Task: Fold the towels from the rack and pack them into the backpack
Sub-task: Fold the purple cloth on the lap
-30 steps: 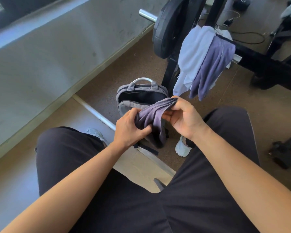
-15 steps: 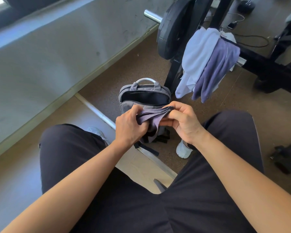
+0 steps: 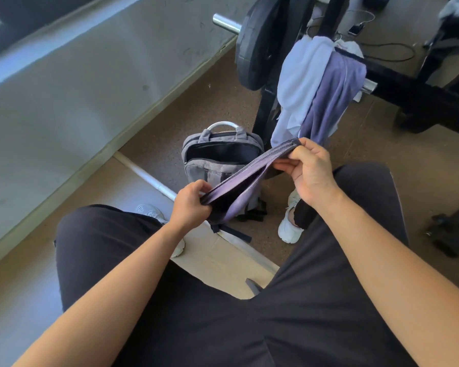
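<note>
A purple towel (image 3: 239,181) is stretched between my two hands, doubled over, above my knees. My left hand (image 3: 191,205) pinches its near end and my right hand (image 3: 309,168) pinches its far end, higher up. Behind the towel a grey backpack (image 3: 217,165) stands upright on the floor with its top zip open and its dark inside showing. On the black rack (image 3: 414,88) beyond it hang a white towel (image 3: 300,83) and another purple towel (image 3: 334,94), side by side.
A black weight plate (image 3: 255,46) on a chrome bar sits left of the hanging towels. A grey wall (image 3: 77,96) runs along the left. My white shoes (image 3: 289,226) flank the backpack. A phone with a cable (image 3: 355,29) lies on the brown floor behind the rack.
My hands have moved apart, the right one up and to the right, pulling the bunched purple towel out into a long taut band in front of the backpack.
</note>
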Demonstrator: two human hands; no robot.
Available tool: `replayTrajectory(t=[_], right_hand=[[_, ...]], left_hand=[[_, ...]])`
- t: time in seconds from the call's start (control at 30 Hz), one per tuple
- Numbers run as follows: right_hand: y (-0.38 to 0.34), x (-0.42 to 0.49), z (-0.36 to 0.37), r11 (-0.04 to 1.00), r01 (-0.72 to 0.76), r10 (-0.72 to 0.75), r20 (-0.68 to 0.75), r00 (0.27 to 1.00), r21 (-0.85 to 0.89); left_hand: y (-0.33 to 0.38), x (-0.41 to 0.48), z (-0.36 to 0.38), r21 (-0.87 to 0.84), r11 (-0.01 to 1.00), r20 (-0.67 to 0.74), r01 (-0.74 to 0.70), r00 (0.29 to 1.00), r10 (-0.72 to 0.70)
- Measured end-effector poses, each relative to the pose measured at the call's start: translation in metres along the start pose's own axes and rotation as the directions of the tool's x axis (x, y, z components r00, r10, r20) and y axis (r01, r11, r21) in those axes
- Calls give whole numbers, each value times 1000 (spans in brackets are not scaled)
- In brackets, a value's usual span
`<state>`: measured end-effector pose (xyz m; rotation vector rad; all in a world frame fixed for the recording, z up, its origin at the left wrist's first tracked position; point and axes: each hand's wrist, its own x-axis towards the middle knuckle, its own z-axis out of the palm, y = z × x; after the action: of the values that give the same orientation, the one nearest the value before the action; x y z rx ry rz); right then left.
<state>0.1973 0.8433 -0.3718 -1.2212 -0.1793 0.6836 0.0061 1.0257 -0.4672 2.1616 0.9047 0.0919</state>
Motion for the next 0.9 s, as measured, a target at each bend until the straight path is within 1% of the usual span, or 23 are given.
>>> replayTrajectory(t=[0.07, 0.13, 0.2, 0.27, 0.37, 0.5, 0.53, 0.6, 0.63, 0.67, 0.7, 0.73, 0.8, 0.87, 0.9], right_hand=[[2, 6, -4, 999, 15, -17, -44, 999, -46], [3, 9, -7, 994, 24, -33, -85, 996, -105], [2, 10, -9, 988, 31, -50, -118, 992, -153], [1, 9, -9, 982, 41, -65, -127, 990, -185], [1, 7, -9, 974, 56, -82, -109, 991, -220], [1, 5, -10, 965, 73, -99, -92, 991, -252], [1, 4, -10, 963, 74, -100, -88, 991, -258], [0, 3, -10, 963, 76, -99, -79, 992, -257], [0, 3, -10, 967, 73, -96, -84, 992, -245], [-1, 4, -10, 974, 60, -85, -109, 990, -219], [-2, 6, -11, 984, 34, -62, -154, 986, -176], [-3, 8, -13, 993, -2, -25, -213, 977, -121], [-3, 13, -16, 996, -83, 76, -317, 945, -10], [-3, 17, -19, 986, -151, 166, -373, 913, 69], [-2, 18, -20, 981, -170, 195, -388, 901, 98]], left_hand=[[0, -1, 0, -35, 999, 70, 35, 997, -33], [1, -2, -1, -149, 982, 149, 120, 984, -97], [4, -2, -3, -264, 936, 211, 233, 961, -180], [1, 1, -3, -322, 889, 206, 326, 941, -270], [-4, 2, -4, -376, 831, 194, 411, 911, -363], [0, -2, -2, -306, 884, 133, 354, 935, -329], [3, -4, -2, -278, 905, 92, 323, 946, -310], [7, -7, -4, -194, 947, -48, 257, 962, -271], [7, -7, -5, -176, 956, -105, 237, 961, -257], [6, -6, -7, -196, 956, -133, 220, 960, -248], [7, -5, -9, -246, 946, -119, 209, 962, -244], [6, -4, -9, -291, 936, -76, 198, 970, -229], [7, -5, -7, -317, 935, 54, 160, 987, -151], [10, -11, -5, -330, 934, 174, 134, 982, -79], [11, -14, -5, -367, 923, 212, 119, 976, -42]])
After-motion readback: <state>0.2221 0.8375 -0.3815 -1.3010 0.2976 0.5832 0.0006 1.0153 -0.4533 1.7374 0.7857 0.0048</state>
